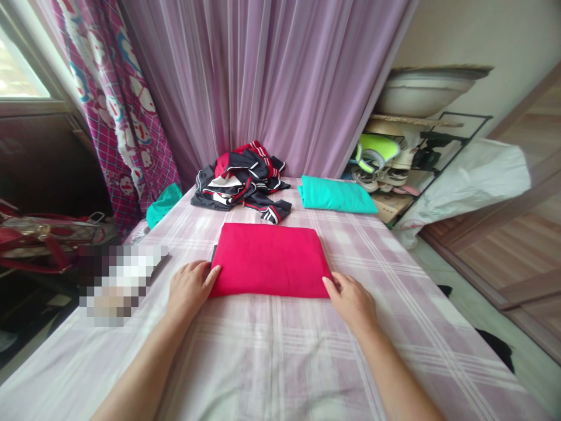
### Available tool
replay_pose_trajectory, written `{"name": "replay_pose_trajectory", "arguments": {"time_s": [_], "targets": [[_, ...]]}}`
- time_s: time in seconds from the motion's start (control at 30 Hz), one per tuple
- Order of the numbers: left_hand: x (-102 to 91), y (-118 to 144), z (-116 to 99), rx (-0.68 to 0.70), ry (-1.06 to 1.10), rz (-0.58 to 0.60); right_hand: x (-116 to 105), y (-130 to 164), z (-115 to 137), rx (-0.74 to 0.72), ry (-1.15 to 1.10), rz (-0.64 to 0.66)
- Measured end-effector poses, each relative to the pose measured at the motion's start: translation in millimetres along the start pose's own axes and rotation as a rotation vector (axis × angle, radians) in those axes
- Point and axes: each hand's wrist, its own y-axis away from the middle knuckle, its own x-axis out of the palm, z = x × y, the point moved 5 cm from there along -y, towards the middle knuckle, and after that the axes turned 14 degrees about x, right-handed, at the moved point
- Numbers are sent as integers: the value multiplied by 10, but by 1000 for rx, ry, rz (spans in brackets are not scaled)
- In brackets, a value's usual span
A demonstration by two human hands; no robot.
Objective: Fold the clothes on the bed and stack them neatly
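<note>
A folded red garment (269, 260) lies flat in front of me, a neat rectangle with a bit of dark fabric peeking out at its left edge. My left hand (189, 285) grips its near left side, thumb on top and fingers along the edge. At the near right corner, my right hand (354, 297) holds it the same way, the fingertips partly hidden. Beyond it sits a crumpled heap of dark clothes (245, 181) with red and white stripes. A folded turquoise cloth (335, 195) rests to the right of that heap.
The plaid sheet (272, 362) covers the surface under everything. A blurred-out object (127, 280) lies at the left. Purple curtains (272, 82) hang behind. On the right stand a shoe rack (442, 169) and a white plastic bag (477, 181); a red bag (48, 240) is at far left.
</note>
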Motion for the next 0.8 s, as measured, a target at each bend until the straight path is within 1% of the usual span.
{"name": "replay_pose_trajectory", "arguments": {"time_s": [0.13, 0.23, 0.33, 0.43, 0.53, 0.6, 0.7, 0.77, 0.8], "targets": [[-8, -11, -5, -90, 53, 51, -5, 12, 57, 48, 81, 95], [-21, -43, -15, -154, 122, 64, 21, -33, 97, 65, 77, 174], [-51, -76, -56, -195, 183, 93, 69, -109, 89, 105, 22, 269], [-65, -114, -55, -237, 279, 133, 93, -164, 81, 181, -170, 371], [-27, -162, 31, -298, 425, 167, 105, -171, 86, 323, -493, 544], [28, -192, 100, -341, 545, 206, 108, -173, 87, 420, -643, 662], [82, -241, 136, -338, 664, 248, 106, -218, 85, 496, -734, 767], [86, -268, 117, -321, 676, 248, 114, -272, 95, 499, -733, 777], [81, -279, 101, -322, 668, 237, 119, -303, 109, 482, -715, 756]]}}
